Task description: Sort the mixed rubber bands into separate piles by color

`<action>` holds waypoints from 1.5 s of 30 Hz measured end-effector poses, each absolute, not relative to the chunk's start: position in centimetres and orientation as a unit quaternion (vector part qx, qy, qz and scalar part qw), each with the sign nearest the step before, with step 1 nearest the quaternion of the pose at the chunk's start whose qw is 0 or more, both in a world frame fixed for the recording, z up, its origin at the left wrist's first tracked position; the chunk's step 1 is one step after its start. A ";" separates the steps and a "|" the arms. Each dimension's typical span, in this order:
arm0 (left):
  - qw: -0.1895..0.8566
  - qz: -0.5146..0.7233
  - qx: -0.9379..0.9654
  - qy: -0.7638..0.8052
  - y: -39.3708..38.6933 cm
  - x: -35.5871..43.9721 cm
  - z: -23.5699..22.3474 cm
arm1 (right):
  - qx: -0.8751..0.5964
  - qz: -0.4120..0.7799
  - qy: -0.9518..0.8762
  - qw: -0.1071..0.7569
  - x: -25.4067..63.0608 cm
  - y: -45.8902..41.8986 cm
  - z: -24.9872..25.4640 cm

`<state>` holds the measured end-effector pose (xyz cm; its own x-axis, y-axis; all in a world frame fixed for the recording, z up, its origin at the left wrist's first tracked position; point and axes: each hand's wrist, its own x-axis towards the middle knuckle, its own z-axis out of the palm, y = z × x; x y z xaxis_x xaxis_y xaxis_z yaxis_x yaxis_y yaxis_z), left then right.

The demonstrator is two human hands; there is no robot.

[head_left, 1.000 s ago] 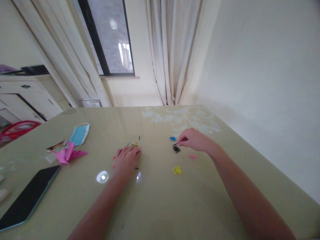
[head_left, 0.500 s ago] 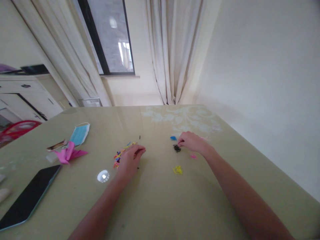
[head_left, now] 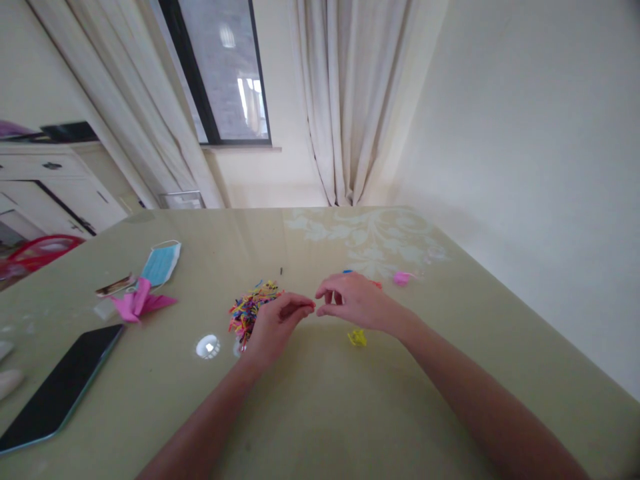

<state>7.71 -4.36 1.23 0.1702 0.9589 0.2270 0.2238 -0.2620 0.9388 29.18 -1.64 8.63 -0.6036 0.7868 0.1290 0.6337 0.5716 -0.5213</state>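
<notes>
Green-beige counter [head_left: 320, 400], glossy top, carries everything. Large black glass-faced slab, likely a phone or tablet [head_left: 55, 390], lies flat at near left, so it's out of the hands' way.

Left hand [head_left: 271, 328]: narrow, thumb and fingertips drawn together just right of the pile. Reddish speck at the tips; can't tell if that's a piece or skin. Right hand [head_left: 359, 303]: part open, thumb and forefinger curved with a gap, nothing visible in it. Tips of both hands close, facing each other, probably because small bits are easier to manage fingertip to fingertip.

Far left: pale-blue face mask with white loops [head_left: 161, 264], bright-pink folded paper bird [head_left: 138, 305] just nearer.

Multicoloured pile of small thin strands [head_left: 246, 313] sits beside the left hand, partly behind it, within finger reach.

Small single-colour clumps on the right: yellow tangle [head_left: 357, 338] nearer than the right hand, pink tangle [head_left: 401, 279] farther right. Spacing likely stops colours mixing. Red bits [head_left: 377, 285] and blue bit [head_left: 348, 271] peek out past the right hand, mostly hidden. One tiny dark stick-like piece [head_left: 281, 271] lies alone beyond the pile.
</notes>
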 end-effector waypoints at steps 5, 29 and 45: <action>0.493 0.462 0.600 0.430 -4.4 7.9 1.3 | -0.379 0.195 -0.887 0.178 28.7 -1.7 8.0; 0.373 0.441 0.665 0.473 -4.2 7.4 1.4 | -0.357 0.240 -0.874 0.227 30.8 -2.7 11.4; -0.014 0.133 0.785 0.605 -3.6 5.5 0.6 | -0.309 0.289 -0.850 0.314 34.5 -6.3 17.5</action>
<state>5.47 -3.59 0.56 0.2327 0.9460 0.2258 0.9532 -0.2679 0.1399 34.52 -6.29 17.53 -0.6121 0.7068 0.3546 0.3448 0.6421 -0.6847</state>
